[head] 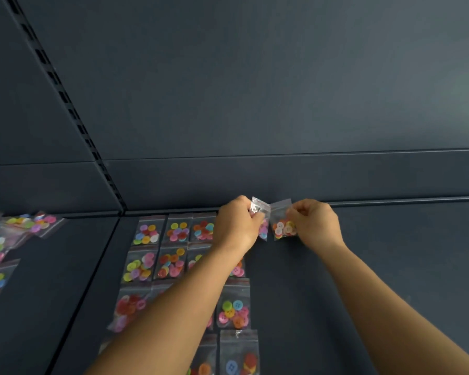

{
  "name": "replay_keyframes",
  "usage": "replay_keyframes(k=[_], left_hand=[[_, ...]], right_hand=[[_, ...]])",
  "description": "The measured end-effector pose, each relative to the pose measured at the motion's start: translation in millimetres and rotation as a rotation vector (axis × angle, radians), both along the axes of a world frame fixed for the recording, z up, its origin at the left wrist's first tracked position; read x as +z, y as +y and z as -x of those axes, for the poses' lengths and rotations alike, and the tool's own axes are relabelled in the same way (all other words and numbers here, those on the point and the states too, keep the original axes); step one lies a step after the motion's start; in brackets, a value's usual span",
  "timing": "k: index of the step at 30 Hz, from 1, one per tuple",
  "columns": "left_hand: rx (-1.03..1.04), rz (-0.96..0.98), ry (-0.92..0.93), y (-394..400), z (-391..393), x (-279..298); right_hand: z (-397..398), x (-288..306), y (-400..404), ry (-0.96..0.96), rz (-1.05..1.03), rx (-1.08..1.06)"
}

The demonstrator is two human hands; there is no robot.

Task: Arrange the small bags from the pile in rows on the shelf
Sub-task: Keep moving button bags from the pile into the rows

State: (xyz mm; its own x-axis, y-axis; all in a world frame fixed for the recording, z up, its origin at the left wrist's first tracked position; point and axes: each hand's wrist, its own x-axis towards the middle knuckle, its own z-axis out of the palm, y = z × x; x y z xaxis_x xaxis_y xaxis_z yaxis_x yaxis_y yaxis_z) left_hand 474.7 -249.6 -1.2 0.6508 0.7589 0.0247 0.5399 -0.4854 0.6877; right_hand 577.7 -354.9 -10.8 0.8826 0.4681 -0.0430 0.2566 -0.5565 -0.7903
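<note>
2 small bags of buttons are in hand at the back of the shelf (390,266), just right of the top row of laid bags (177,230). The left hand (237,226) pinches the left bag (261,220) by its upper edge; the right hand (316,226) pinches the right bag (282,221) at its right side. Both bags stand with their long axis pointing away from the person, sealed end toward the back ledge (390,205). The left bag lies nearer the row's open end, so it likely goes down first. The pile (0,244) sits far left of the row.
</note>
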Motion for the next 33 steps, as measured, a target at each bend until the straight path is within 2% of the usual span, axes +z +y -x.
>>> replay_keyframes(k=[4,7,9,13,18,33], left_hand=[[-0.056,-0.284,0.198,-3,3,1],[-0.125,-0.463,0.216,-1,14,0],[-0.250,-0.524,0.209,1,17,-6],[-0.382,-0.502,0.266,-2,19,-21],[-0.356,-0.536,0.288,-7,19,-26],[-0.294,-0.540,0.327,-8,8,-29]], right_hand=[[-2,-5,-4,-0.142,0.108,0.097],[2,-7,-6,-0.314,0.153,0.235],[6,-10,-5,-0.355,0.176,0.313],[11,-17,-4,-0.381,0.211,0.372],[15,-16,-4,-0.333,0.188,0.341],[16,-13,-3,-0.351,0.235,0.348]])
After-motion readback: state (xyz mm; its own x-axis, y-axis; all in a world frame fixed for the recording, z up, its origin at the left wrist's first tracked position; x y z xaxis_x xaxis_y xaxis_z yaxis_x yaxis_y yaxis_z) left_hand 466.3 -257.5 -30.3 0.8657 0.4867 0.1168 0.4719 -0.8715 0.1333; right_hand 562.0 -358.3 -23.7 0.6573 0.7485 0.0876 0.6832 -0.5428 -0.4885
